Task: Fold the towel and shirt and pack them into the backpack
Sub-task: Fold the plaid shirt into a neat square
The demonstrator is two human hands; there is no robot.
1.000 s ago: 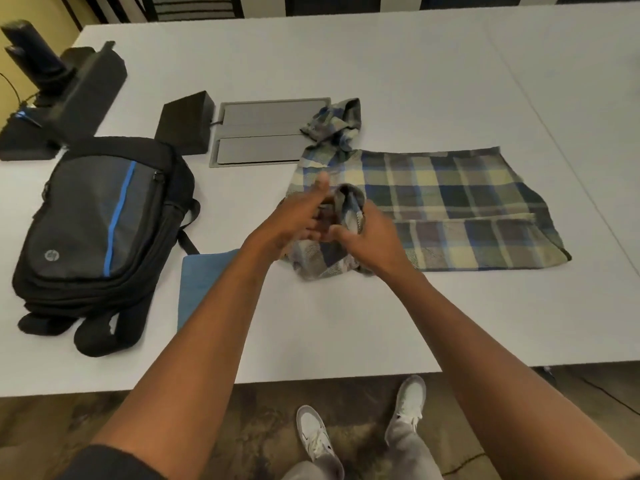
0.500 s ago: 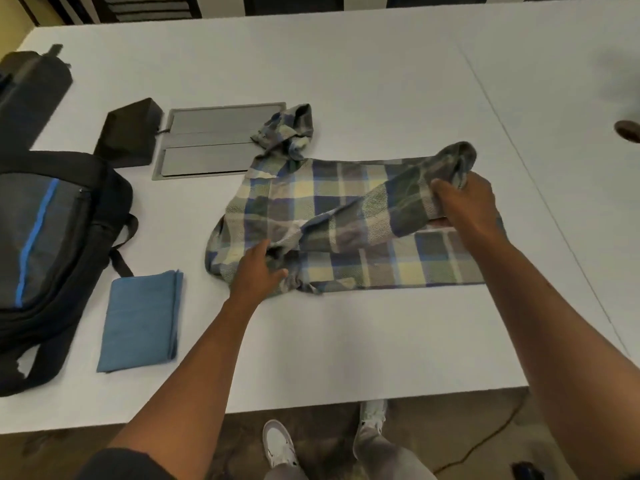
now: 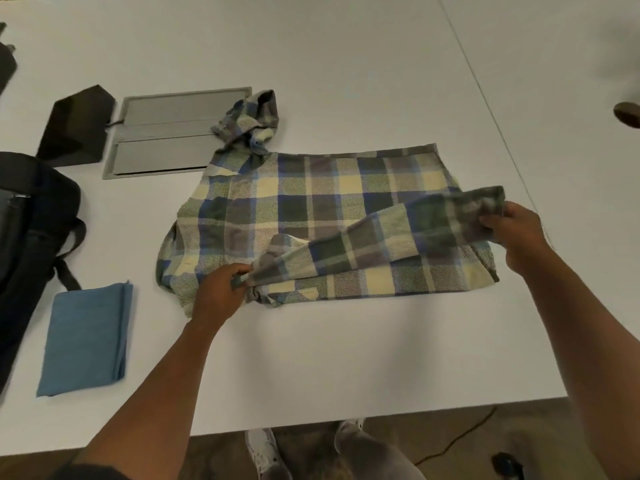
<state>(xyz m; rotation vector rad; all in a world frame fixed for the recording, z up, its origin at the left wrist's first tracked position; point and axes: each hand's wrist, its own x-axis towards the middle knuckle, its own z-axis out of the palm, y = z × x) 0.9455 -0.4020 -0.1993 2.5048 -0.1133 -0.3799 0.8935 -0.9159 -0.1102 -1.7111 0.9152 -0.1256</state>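
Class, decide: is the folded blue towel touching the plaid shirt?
Apart. The head view shows bare white table between the towel and the shirt.

I see a white table [image 3: 346,46] carrying everything. The plaid shirt [image 3: 329,202] lies spread flat near its middle, and I take that as my landmark. Just left of the shirt's collar sits a grey recessed panel [image 3: 166,133] set into the tabletop, one sleeve touching its corner. Left of that panel stands a dark wedge-shaped block [image 3: 78,126]. Left of the shirt's near edge lies a folded blue towel [image 3: 83,341], apart from the shirt. Farther left still, the black backpack [image 3: 31,230] rests at the table's edge, cut off by the frame.
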